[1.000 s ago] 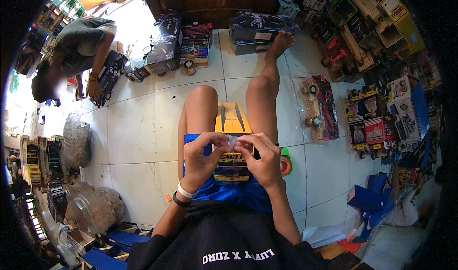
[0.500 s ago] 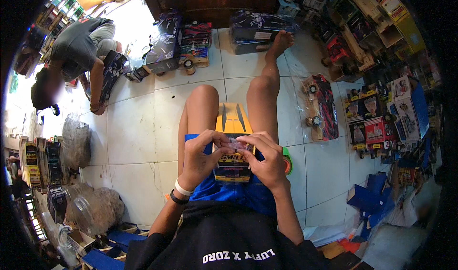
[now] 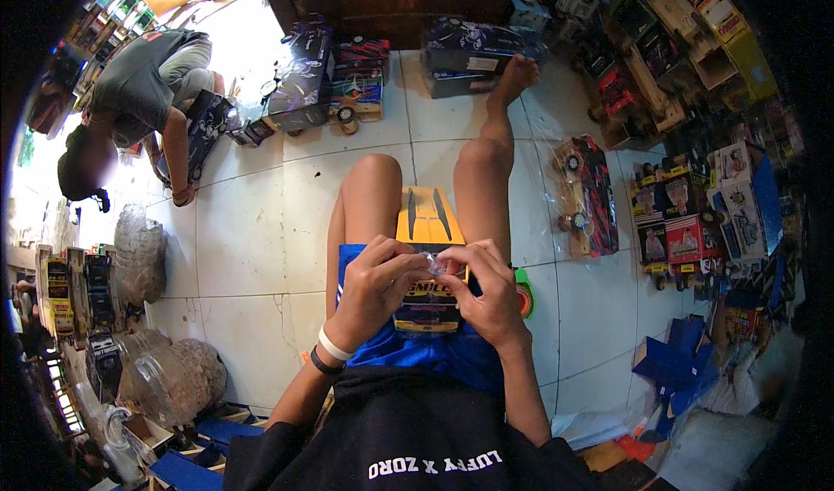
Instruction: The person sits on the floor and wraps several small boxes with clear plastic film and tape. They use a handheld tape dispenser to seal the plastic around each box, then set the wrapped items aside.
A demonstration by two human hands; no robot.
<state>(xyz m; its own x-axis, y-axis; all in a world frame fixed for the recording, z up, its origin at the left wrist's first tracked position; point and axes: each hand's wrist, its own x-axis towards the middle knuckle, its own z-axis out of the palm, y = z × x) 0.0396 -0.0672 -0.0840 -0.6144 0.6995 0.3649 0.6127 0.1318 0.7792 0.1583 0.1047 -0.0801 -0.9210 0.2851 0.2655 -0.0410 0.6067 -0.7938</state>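
Observation:
Between my thighs rests a toy truck (image 3: pixel 424 217) with a yellow top bearing two dark stripes; its near end is black and yellow. Over it, a small crumpled piece of clear plastic (image 3: pixel 433 263), perhaps a little bag, is pinched in both hands. My left hand (image 3: pixel 372 284), with white and black bands at the wrist, grips one side with thumb and fingers. My right hand (image 3: pixel 489 293) pinches the other side, fingers curled. Anything inside the plastic is too small to make out. Beside my right thigh lies a green and orange ring-shaped thing (image 3: pixel 524 295), partly hidden.
Wooden toy trucks (image 3: pixel 586 196) and boxed-looking ones (image 3: pixel 682 222) stand along the right. Dark printed boxes (image 3: pixel 469 44) sit ahead on the tiled floor (image 3: pixel 243 230). At the far left another person (image 3: pixel 143 92) bends over a dark toy truck (image 3: pixel 204 131). Plastic-wrapped bundles (image 3: pixel 178 378) lie near left.
Both hands have shifted slightly, still pinching the plastic, and my left fingers are more closely bunched around it. The view has moved a little; the other person stays bent over.

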